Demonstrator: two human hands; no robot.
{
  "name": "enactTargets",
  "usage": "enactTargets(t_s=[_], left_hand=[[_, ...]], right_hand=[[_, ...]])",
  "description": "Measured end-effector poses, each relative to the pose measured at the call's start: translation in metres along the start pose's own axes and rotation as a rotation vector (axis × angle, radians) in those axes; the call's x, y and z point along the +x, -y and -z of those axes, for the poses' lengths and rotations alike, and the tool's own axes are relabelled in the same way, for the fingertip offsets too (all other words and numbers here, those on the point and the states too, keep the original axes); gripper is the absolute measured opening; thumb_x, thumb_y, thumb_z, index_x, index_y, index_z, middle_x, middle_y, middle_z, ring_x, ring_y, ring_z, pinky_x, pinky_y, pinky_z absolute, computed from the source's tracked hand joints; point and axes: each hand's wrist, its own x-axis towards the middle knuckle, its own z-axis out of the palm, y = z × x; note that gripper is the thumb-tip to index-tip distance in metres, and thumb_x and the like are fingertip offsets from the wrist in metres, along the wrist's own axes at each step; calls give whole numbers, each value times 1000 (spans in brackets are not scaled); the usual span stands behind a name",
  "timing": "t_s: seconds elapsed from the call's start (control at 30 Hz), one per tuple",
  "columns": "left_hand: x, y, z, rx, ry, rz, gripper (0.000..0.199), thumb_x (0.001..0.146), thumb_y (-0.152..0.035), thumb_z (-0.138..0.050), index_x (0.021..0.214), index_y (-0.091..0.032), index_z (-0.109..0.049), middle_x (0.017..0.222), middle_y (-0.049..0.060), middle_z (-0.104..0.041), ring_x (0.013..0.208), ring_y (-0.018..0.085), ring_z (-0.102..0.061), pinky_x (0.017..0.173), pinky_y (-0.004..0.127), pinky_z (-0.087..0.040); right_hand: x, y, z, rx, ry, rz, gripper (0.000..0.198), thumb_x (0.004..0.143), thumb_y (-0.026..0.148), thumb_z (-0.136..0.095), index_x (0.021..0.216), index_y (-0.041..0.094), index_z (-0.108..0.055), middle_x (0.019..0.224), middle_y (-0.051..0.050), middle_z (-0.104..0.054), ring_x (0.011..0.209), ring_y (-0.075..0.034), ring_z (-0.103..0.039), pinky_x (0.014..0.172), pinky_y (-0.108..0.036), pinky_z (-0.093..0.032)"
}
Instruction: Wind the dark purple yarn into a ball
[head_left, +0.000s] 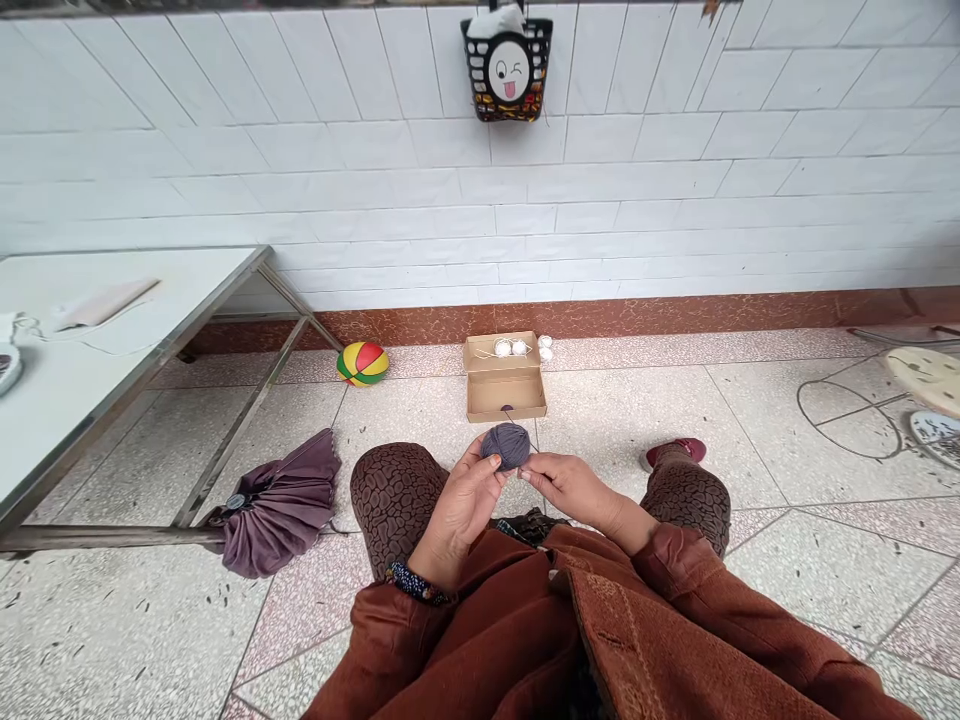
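A dark grey ball of yarn (pixel 507 446) rests in my left hand (pixel 466 500), whose fingers and thumb close around its lower left side. At the ball's right, my right hand (pixel 564 486) pinches a strand of the grey yarn between thumb and forefinger. Just beyond the hands, an open cardboard box (pixel 480 398) stands on the floor, with a small dark purple ball (pixel 507 408) at its near edge. A strand runs from there towards the grey ball. White yarn balls (pixel 503 348) lie in the box's raised lid, and two more white balls (pixel 546 354) sit beside it.
A metal-framed table (pixel 187 290) stands at the left, with a folded purple umbrella (pixel 289 505) by its leg. A coloured ball (pixel 363 364) lies near the wall. A black basket (pixel 508 65) hangs above. A round stool (pixel 926 378) is at the right.
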Motion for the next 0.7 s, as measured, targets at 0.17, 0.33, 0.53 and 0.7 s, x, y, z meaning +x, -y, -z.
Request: enactTargets(t_s=[0.17,0.33,0.53,0.7], left_hand=[[-1,-1,1,274,-57,-101,44,70,-23,-78,112,-21,-64,113,4,-66,105,18,-59,99,32,-41],[-7,-2,2,511,86,-88,49,74,-24,-76,120,-22,-61,113,4,-63,106,21,-56,96,32,-42],[-14,-2,-3,309,251,-1,62,79,-31,-73,137,-25,-53,111,6,-61,100,20,-55,89,30,-44],[-14,-4,-4,120,177,40,53,75,-30,-76,125,-23,-61,121,8,-59,95,18,-57,75,26,-48]], right_hand=[[-3,20,15,-34,72,200,25,104,32,-45,98,20,-66,85,-5,-68,80,-17,-65,74,-26,-50],[11,31,48,0,-70,236,26,104,34,-46,101,21,-68,90,-6,-69,82,-18,-64,75,-28,-51],[27,1,43,53,-218,21,23,102,30,-49,91,20,-66,84,-4,-67,80,-17,-63,75,-28,-49],[11,-14,8,80,-95,-72,19,100,21,-48,94,19,-66,87,-5,-70,81,-18,-66,74,-27,-50]])
